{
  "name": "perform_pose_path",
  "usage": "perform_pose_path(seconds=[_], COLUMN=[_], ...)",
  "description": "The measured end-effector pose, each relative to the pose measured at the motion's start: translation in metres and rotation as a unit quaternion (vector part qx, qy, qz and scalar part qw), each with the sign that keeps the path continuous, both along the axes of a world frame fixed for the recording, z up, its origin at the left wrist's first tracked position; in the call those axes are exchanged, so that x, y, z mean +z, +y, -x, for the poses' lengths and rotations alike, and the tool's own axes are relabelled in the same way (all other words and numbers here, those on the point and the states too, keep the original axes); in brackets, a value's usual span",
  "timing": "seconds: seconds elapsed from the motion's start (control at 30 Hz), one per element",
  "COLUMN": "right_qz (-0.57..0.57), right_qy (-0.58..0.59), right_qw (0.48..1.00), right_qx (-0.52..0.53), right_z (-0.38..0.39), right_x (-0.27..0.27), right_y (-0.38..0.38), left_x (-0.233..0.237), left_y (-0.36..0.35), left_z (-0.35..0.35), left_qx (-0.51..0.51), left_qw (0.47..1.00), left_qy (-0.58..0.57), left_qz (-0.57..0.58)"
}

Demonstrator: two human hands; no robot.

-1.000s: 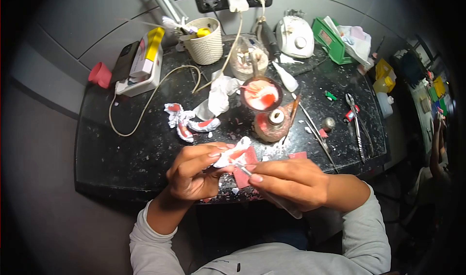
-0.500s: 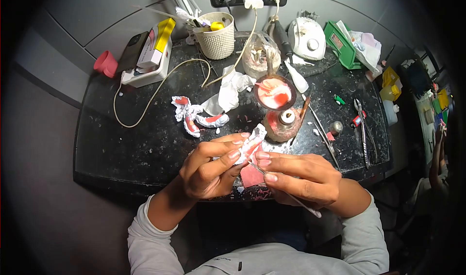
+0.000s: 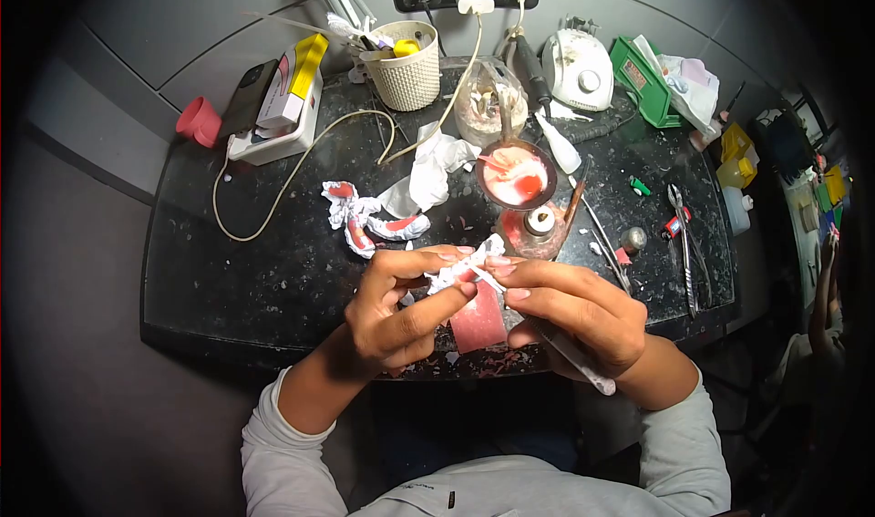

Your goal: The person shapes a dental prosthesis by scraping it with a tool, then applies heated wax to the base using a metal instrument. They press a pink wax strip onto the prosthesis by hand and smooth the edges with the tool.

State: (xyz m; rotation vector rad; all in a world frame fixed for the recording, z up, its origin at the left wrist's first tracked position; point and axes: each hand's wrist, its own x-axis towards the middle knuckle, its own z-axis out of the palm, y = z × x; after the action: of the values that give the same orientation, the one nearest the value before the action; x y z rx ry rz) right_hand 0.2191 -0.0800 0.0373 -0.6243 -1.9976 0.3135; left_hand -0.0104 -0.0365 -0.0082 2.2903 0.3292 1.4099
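My left hand is closed on a small white plaster-like piece with pink wax on it, gripping its left side between thumb and fingers. My right hand meets the piece's right end, with thumb and fingertips pinched at a narrow white strip there. A slim metal wax tool lies in the same right hand, its handle sticking out below the palm and its tip hidden by the fingers. Beneath the hands, a pink wax sheet lies at the bench's front edge.
Behind the hands stand a burner and a pan of melted pink wax. More white-and-pink pieces lie left of these. Pliers and a red lighter are on the right. A cable loops across the black bench.
The white piece has turned more level between my hands. My right fingers have moved up onto its right end, the tool has swung back into the palm, and more of the wax sheet shows.
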Motion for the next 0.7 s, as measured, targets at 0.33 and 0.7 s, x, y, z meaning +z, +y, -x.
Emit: perform_pose_path(seconds=[0.33, 0.7], right_qz=[0.091, 0.136], right_qy=[0.039, 0.105], right_qw=[0.994, 0.985], right_qx=[-0.037, -0.006], right_z=[0.002, -0.005], right_x=[0.000, 0.002], right_y=[-0.003, -0.007], left_x=[0.003, 0.003], left_y=[0.003, 0.006], left_z=[-0.005, -0.005], left_qx=[0.176, 0.181], left_qw=[0.983, 0.983], left_qy=[-0.028, -0.009], left_qz=[-0.051, -0.038])
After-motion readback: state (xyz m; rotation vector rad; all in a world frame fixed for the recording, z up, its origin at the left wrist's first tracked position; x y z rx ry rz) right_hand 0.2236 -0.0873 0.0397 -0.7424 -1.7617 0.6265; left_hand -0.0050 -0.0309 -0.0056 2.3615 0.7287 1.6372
